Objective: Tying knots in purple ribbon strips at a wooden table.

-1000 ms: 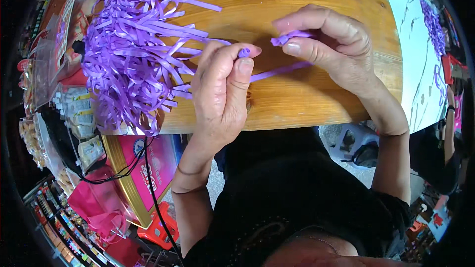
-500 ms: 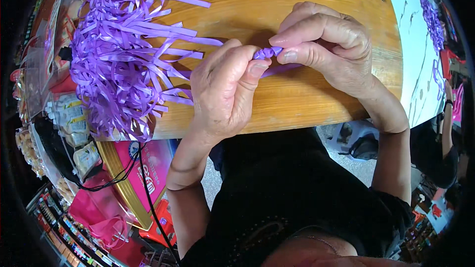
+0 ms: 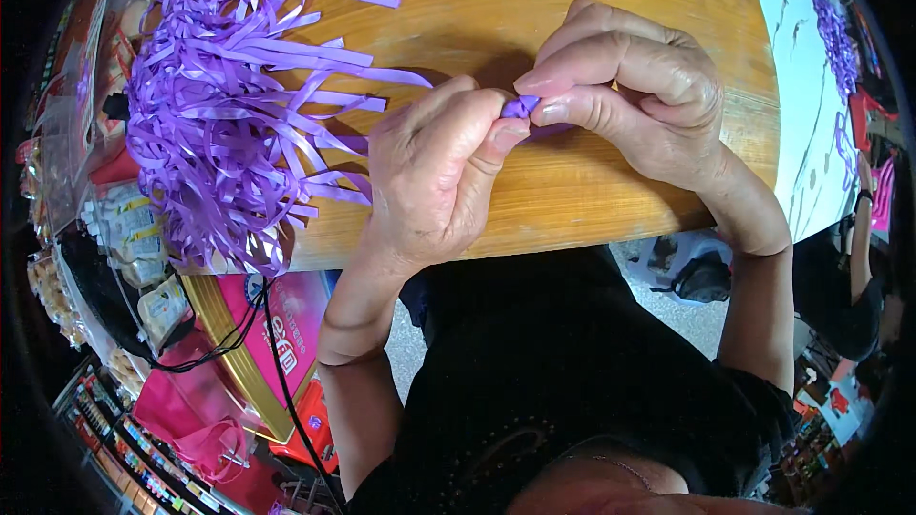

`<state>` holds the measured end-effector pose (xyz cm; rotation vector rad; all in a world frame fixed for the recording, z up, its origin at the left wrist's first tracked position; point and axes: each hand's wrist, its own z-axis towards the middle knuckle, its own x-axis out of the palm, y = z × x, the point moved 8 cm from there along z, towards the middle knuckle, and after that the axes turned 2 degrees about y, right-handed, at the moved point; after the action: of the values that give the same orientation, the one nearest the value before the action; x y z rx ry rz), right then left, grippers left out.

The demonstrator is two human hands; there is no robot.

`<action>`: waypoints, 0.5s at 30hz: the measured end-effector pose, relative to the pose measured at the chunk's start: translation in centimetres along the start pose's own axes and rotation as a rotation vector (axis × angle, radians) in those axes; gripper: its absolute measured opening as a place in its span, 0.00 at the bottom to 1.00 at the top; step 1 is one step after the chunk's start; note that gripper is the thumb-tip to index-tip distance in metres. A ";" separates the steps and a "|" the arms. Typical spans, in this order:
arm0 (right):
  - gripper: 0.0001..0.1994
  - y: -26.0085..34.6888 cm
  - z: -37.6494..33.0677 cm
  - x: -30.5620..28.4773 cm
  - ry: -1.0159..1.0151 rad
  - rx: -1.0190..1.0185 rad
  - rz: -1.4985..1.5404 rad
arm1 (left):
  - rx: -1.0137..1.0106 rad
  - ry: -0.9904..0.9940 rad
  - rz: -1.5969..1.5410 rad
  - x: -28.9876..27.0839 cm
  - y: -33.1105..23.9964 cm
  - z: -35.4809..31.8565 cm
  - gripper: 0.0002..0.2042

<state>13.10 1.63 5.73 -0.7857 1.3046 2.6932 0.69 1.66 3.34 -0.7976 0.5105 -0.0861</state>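
Purple ribbon (image 3: pixel 517 108), bunched into a small folded piece, is held in a narrow pinch by the left hand (image 3: pixel 429 172) and, just to the right, by the right hand (image 3: pixel 644 91). Left of the grip, loose ribbon strips (image 3: pixel 224 100) are heaped on the wooden table (image 3: pixel 572 200).

And both hands (image 3: pixel 429 176) (image 3: pixel 644 86) hide most of that ribbon (image 3: pixel 518 108); the counter (image 3: pixel 458 19) is cut off far side; near left, shelf goods (image 3: pixel 124 434) too tiny to tell!
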 end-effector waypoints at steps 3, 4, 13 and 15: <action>0.08 0.0 0.0 -0.1 0.007 0.003 -0.013 | -0.019 0.001 -0.023 0.2 0.2 -0.1 0.05; 0.08 0.0 -0.1 -0.1 0.014 0.002 -0.023 | -0.020 0.002 -0.024 0.2 0.3 -0.1 0.05; 0.08 -0.9 -0.3 0.0 0.029 0.052 0.030 | -0.043 0.025 -0.074 0.3 0.6 -0.1 0.06; 0.08 -1.0 -0.5 -0.1 0.041 0.085 0.064 | -0.040 0.037 -0.056 0.3 0.6 -0.1 0.06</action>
<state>13.63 1.97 4.79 -0.8073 1.4668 2.6630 0.83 1.96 2.79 -0.8503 0.5265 -0.1429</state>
